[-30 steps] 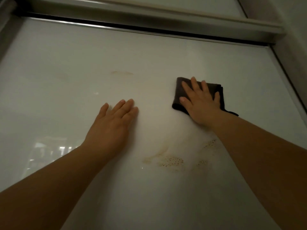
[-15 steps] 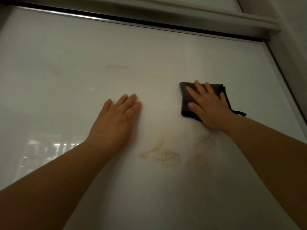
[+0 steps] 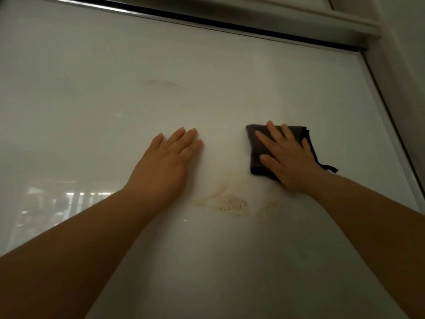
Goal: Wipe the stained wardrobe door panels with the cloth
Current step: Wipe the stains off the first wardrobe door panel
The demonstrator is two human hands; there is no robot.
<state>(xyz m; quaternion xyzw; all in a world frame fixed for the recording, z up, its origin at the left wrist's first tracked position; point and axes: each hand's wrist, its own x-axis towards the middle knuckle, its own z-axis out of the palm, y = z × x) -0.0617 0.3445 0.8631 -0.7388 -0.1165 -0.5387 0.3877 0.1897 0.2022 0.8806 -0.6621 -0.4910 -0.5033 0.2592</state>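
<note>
While the right hand (image 3: pixel 289 162) presses the dark cloth (image 3: pixel 257 148) flat on the door panel (image 3: pixel 230 65), the empty left hand (image 3: pixel 167 162) lies spread beside it. Speckled brown stains (image 3: pixel 230 204) below the cloth and a faint streak (image 3: pixel 161 83) near the top edge look unwiped.

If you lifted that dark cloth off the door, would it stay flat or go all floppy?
Probably floppy. The dark folded cloth lies flat only because the right hand presses it against the glossy white door panel, and a thin loop dangles limply at its corner. It also looks thin and light. On that shiny surface it should slide easily when pushed.
</note>
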